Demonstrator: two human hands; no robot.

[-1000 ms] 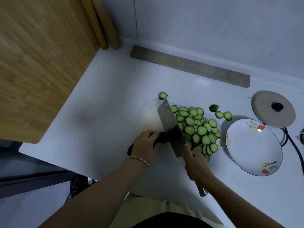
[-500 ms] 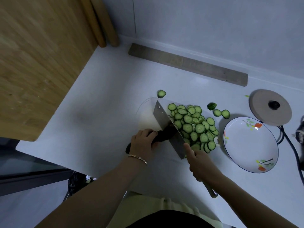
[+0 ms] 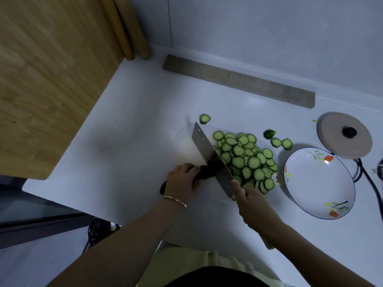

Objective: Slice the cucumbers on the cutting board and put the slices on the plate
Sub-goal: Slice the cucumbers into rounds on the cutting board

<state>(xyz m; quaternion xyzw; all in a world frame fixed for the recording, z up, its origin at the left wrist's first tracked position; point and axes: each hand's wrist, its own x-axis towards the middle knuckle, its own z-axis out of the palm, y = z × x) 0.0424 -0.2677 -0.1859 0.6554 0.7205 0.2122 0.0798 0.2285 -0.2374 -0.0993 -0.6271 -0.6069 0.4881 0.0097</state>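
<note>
Cucumber (image 3: 207, 172), seemingly, half under left hand (image 3: 182, 181)

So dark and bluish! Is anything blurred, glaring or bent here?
Head view: dim, cool light; the cucumber under the left hand looks nearly black. The cleaver in the right hand and the slices are sharp, the wooden board at left soft. A glare spot sits on the plate. The wide lens stretches the forearms.

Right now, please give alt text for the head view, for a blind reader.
The right hand holds a cleaver against a dark cucumber gripped by the left hand on a cutting board. Slices lie piled beside an empty plate.
</note>
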